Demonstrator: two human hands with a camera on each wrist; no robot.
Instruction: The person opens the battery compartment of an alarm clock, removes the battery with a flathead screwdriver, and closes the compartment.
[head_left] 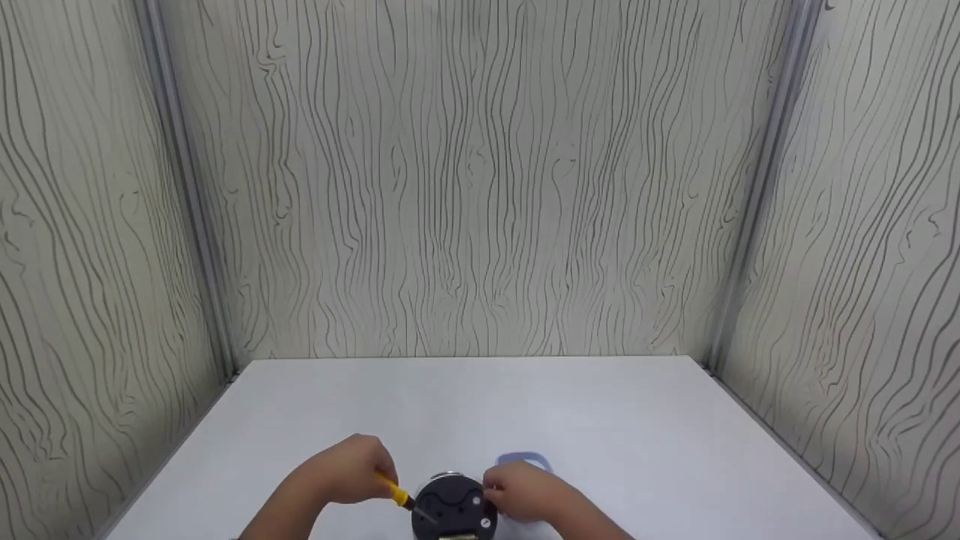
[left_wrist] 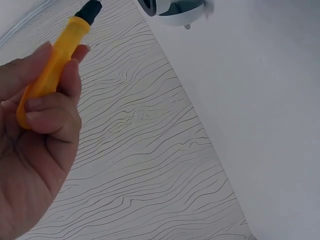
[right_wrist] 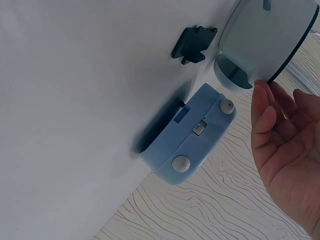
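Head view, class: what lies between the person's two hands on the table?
A round black-faced device sits between the left hand, which grips a yellow screwdriver, and the right hand, shown in the head view.

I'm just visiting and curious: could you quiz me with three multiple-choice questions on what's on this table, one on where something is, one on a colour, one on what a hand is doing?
1. Where does the round black-faced device sit?
A. between the two hands
B. at the far edge of the table
C. to the left of both hands

2. What colour is the screwdriver handle?
A. green
B. yellow
C. red

3. What is the left hand doing?
A. lying flat on the table
B. pointing at the wall
C. holding the screwdriver

Answers:
1 A: in the head view it lies between the left hand and the right hand.
2 B: the left wrist view shows a yellow handle.
3 C: its fingers curl round the handle.
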